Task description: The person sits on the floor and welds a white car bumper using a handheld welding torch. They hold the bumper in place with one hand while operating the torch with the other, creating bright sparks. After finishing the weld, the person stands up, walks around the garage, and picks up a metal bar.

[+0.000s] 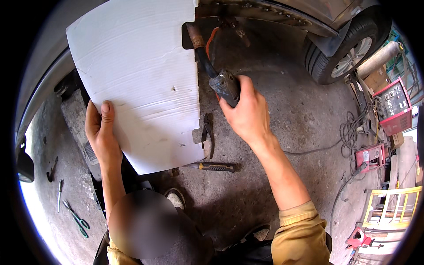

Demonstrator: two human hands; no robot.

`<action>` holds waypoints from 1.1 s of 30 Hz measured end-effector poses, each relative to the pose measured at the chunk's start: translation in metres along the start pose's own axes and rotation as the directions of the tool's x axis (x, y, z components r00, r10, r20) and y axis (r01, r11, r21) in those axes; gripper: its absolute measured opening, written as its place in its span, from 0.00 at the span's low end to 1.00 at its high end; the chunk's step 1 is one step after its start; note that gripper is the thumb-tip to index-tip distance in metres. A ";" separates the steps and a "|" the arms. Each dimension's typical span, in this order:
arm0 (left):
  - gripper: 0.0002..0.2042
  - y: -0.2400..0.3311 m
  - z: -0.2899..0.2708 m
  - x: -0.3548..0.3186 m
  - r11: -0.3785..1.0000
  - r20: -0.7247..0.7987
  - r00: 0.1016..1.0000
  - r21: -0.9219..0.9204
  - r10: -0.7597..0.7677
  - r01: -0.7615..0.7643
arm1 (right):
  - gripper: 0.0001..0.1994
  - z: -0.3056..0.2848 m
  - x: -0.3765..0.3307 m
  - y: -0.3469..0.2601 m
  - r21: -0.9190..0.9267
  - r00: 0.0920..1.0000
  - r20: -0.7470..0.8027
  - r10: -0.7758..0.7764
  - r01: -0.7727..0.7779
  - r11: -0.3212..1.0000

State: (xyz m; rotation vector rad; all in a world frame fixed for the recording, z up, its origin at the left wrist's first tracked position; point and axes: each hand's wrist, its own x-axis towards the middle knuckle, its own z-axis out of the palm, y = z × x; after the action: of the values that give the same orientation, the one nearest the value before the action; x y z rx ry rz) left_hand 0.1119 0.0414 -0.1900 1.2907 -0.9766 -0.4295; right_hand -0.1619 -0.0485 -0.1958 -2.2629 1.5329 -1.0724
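My left hand grips the lower left edge of a large white cardboard sheet, thumb on its face. The sheet stands tilted in front of me and hides part of the car behind it. In my right hand is a welding torch, fingers closed round its black handle. Its neck and copper-coloured nozzle point up and away, at a notch in the sheet's right edge. Beyond the nozzle runs the car's bare, rusty sill.
Pliers and a yellow-and-black handled tool lie on the concrete floor below the sheet. Scissors and a screwdriver lie at left. Far right are a wheel, a red welding machine, cables and a yellow rack.
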 end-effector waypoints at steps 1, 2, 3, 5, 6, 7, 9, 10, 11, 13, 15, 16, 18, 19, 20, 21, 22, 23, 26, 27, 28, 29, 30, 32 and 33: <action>0.25 0.001 0.000 0.001 1.000 0.005 1.000 0.005 0.005 -0.005 | 0.25 0.000 0.000 -0.001 0.006 1.000 0.008 0.006 -0.006 1.000; 0.25 0.001 0.001 0.001 1.000 0.005 1.000 -0.002 0.002 -0.002 | 0.25 0.001 0.000 0.000 0.013 1.000 -0.012 -0.016 0.016 1.000; 0.25 0.000 0.002 0.001 1.000 0.004 1.000 -0.010 0.000 0.001 | 0.25 0.003 0.000 0.002 0.019 0.999 -0.033 -0.038 0.039 0.999; 0.25 -0.001 0.002 0.000 1.000 0.006 1.000 -0.015 -0.002 0.002 | 0.25 0.002 -0.001 0.002 0.015 0.997 -0.048 -0.061 0.062 0.998; 0.25 -0.001 0.003 0.000 1.000 0.008 1.000 -0.013 0.000 0.000 | 0.25 0.000 -0.001 0.002 0.005 0.997 -0.044 -0.062 0.062 0.998; 0.25 -0.001 0.003 0.000 1.000 0.010 1.000 -0.011 0.002 -0.002 | 0.25 -0.002 -0.002 0.001 -0.006 0.997 -0.039 -0.063 0.063 0.998; 0.25 0.002 0.002 0.001 1.000 -0.012 1.000 0.020 0.022 -0.022 | 0.26 0.000 -0.005 0.003 -0.004 0.998 -0.039 -0.054 0.054 0.999; 0.25 0.003 0.001 0.001 0.999 -0.023 0.999 0.036 0.033 -0.033 | 0.26 0.001 -0.005 0.003 -0.003 0.998 -0.040 -0.049 0.049 0.999; 0.25 0.003 0.000 0.002 0.999 -0.029 0.999 0.025 0.040 -0.039 | 0.26 0.001 -0.005 0.004 -0.006 0.998 -0.042 -0.049 0.049 0.999; 0.26 0.002 -0.002 0.005 0.999 -0.042 0.998 0.007 0.053 -0.053 | 0.26 0.002 -0.005 0.004 -0.012 0.998 -0.047 -0.050 0.049 0.999; 0.23 0.001 0.000 0.004 0.998 -0.058 0.997 -0.007 0.057 -0.057 | 0.25 0.000 -0.004 0.003 -0.016 0.999 -0.035 -0.036 0.036 0.999; 0.21 0.001 0.001 0.003 0.998 -0.066 0.996 -0.013 0.058 -0.059 | 0.25 -0.001 -0.004 0.002 -0.018 0.999 -0.029 -0.030 0.030 0.999; 0.21 0.002 0.002 0.003 0.998 -0.064 0.996 -0.021 0.057 -0.058 | 0.25 0.002 -0.004 0.003 -0.019 0.999 -0.035 -0.031 0.030 0.999; 0.21 0.002 0.002 0.003 0.998 -0.063 0.996 -0.026 0.056 -0.057 | 0.25 0.003 -0.005 0.003 -0.020 0.999 -0.038 -0.031 0.031 0.999; 0.23 0.001 0.000 0.004 0.999 -0.054 0.997 -0.015 0.047 -0.048 | 0.25 0.004 -0.004 0.002 -0.022 0.999 -0.037 -0.025 0.025 0.999; 0.25 -0.002 -0.003 0.005 0.999 -0.045 0.998 -0.004 0.039 -0.039 | 0.25 0.004 -0.004 0.002 -0.024 0.999 -0.036 -0.019 0.018 1.000; 0.27 -0.003 -0.005 0.006 1.000 -0.035 0.999 0.007 0.030 -0.030 | 0.25 0.004 -0.004 0.001 -0.026 0.999 -0.035 -0.013 0.012 1.000; 0.27 -0.003 -0.005 0.006 1.000 -0.031 0.999 0.002 0.027 -0.027 | 0.25 0.004 -0.003 0.001 -0.014 0.999 -0.036 -0.005 0.004 1.000; 0.24 0.000 -0.001 0.005 0.999 -0.030 0.999 -0.029 0.031 -0.032 | 0.24 0.004 -0.002 0.002 -0.008 0.999 -0.050 -0.015 0.015 1.000; 0.22 0.004 0.003 0.004 0.998 -0.040 0.998 -0.049 0.040 -0.042 | 0.24 0.005 -0.002 0.002 -0.025 0.997 -0.060 -0.042 0.041 0.999; 0.20 0.006 0.006 0.004 0.996 -0.049 0.998 -0.069 0.048 -0.052 | 0.25 0.006 -0.002 0.003 -0.042 0.995 -0.070 -0.070 0.067 0.997; 0.22 0.005 0.004 0.005 0.997 -0.042 0.998 -0.058 0.040 -0.043 | 0.25 0.006 -0.002 0.003 -0.050 0.995 -0.072 -0.071 0.067 0.996; 0.23 0.002 0.000 0.006 0.998 -0.034 0.999 -0.047 0.032 -0.034 | 0.25 0.006 -0.002 0.002 -0.058 0.995 -0.074 -0.072 0.068 0.996; 0.25 0.000 -0.001 0.007 0.999 -0.020 1.000 -0.050 0.016 -0.017 | 0.25 0.006 -0.001 0.003 -0.049 0.996 -0.058 -0.061 0.058 0.997; 0.25 0.000 -0.001 0.007 0.998 -0.013 1.000 -0.066 0.009 -0.010 | 0.25 0.006 -0.001 0.004 -0.033 0.998 -0.041 -0.049 0.047 0.998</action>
State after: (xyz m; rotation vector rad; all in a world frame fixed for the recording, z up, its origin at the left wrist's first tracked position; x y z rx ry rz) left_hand 0.1162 0.0365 -0.1870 1.2279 -0.9501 -0.4424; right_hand -0.1612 -0.0506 -0.2025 -2.3241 1.5292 -1.1221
